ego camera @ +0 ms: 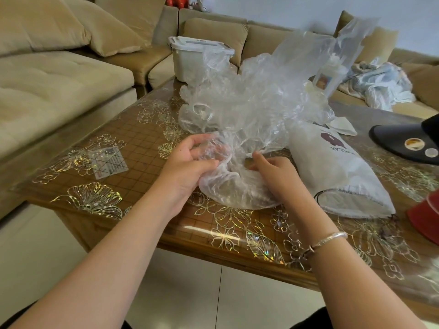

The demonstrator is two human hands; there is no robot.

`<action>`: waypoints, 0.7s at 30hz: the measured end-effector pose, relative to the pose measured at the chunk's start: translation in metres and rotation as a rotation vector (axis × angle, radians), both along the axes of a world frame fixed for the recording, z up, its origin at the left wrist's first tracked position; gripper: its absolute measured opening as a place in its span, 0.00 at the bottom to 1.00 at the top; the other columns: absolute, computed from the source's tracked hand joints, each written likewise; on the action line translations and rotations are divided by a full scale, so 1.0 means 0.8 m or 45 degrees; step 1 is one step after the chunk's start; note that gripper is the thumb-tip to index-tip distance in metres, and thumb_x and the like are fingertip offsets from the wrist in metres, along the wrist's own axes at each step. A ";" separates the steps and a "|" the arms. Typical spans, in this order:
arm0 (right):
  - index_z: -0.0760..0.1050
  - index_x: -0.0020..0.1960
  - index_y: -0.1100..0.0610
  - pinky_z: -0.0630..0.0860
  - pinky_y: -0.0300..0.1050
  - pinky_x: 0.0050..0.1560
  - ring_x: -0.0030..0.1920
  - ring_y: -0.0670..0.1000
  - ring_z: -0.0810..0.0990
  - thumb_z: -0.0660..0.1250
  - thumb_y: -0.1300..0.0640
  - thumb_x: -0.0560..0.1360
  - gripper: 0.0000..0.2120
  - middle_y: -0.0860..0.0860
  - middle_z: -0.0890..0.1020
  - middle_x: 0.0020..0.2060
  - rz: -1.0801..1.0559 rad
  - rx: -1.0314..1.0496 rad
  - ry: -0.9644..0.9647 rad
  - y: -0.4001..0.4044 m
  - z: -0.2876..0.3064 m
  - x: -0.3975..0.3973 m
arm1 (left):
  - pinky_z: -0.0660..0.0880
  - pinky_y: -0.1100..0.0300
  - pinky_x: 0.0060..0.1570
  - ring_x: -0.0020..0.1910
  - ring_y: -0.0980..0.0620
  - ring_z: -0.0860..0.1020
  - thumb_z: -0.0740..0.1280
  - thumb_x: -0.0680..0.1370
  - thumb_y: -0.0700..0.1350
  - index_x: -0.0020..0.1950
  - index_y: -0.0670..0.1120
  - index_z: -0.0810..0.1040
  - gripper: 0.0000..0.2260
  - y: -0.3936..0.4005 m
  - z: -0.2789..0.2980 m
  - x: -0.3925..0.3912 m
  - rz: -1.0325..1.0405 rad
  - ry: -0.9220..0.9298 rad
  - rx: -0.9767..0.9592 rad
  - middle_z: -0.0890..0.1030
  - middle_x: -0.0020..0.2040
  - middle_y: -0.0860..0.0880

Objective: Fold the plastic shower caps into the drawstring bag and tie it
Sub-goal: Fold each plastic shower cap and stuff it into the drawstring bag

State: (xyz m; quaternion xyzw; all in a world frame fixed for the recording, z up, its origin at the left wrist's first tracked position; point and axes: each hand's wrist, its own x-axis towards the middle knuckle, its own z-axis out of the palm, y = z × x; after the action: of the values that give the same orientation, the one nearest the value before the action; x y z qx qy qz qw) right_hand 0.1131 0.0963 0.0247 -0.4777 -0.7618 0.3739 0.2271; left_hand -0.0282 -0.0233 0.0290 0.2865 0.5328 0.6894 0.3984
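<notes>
Gripping one clear cap (237, 186) on the bench (133, 148), the left hand (190, 162) and right hand (275, 172) pinch its rim. More caps (249, 98) pile behind; the bag (332, 167) lies right.

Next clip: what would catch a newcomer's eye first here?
The big heap of clear plastic shower caps in the middle of the table. Just in front of it, the left hand and right hand grip one cap by its gathered rim. To the right lies the white drawstring bag, mouth towards the person.
</notes>
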 end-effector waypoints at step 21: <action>0.72 0.52 0.56 0.77 0.47 0.47 0.44 0.50 0.77 0.64 0.55 0.80 0.04 0.53 0.79 0.48 -0.102 -0.073 0.354 -0.012 -0.006 0.002 | 0.71 0.56 0.41 0.44 0.43 0.80 0.62 0.82 0.49 0.51 0.37 0.79 0.15 -0.004 -0.014 -0.022 0.425 0.744 -0.501 0.81 0.46 0.39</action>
State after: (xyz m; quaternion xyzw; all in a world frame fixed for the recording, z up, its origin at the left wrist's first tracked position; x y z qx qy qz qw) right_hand 0.1150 0.0865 0.0201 -0.4578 -0.6923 0.4488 0.3312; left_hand -0.0457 -0.0268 0.0178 0.2983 0.7853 0.5186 0.1595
